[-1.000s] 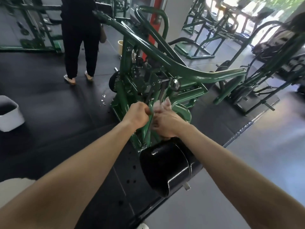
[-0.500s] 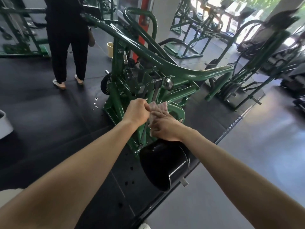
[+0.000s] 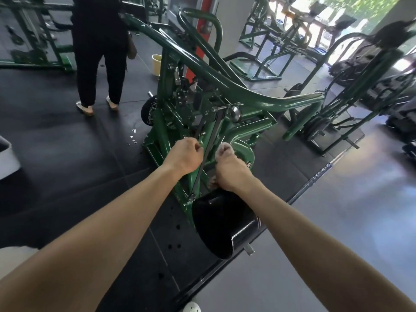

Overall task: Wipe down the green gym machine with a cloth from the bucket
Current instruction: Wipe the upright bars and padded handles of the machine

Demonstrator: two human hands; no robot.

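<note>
The green gym machine (image 3: 227, 93) stands in front of me, with curved tube arms and a black roller pad (image 3: 221, 224) at its near end. My right hand (image 3: 231, 170) holds a pale pinkish cloth (image 3: 224, 147) against the green frame just above the pad; the cloth shows beyond my fingertips and under my wrist. My left hand (image 3: 184, 155) is curled beside a thin dark rod (image 3: 199, 163) on the frame, a little left of the right hand. Whether it grips the rod is hidden.
A person in black (image 3: 99, 48) stands behind the machine to the left. A yellow bucket (image 3: 156, 64) sits on the floor behind the frame. A white bin (image 3: 6, 158) is at the left edge. More green machines (image 3: 333, 91) crowd the right and back.
My hands, close together before, have drawn apart. The right hand with the cloth has shifted to the right along the frame. The view has swung slightly.
</note>
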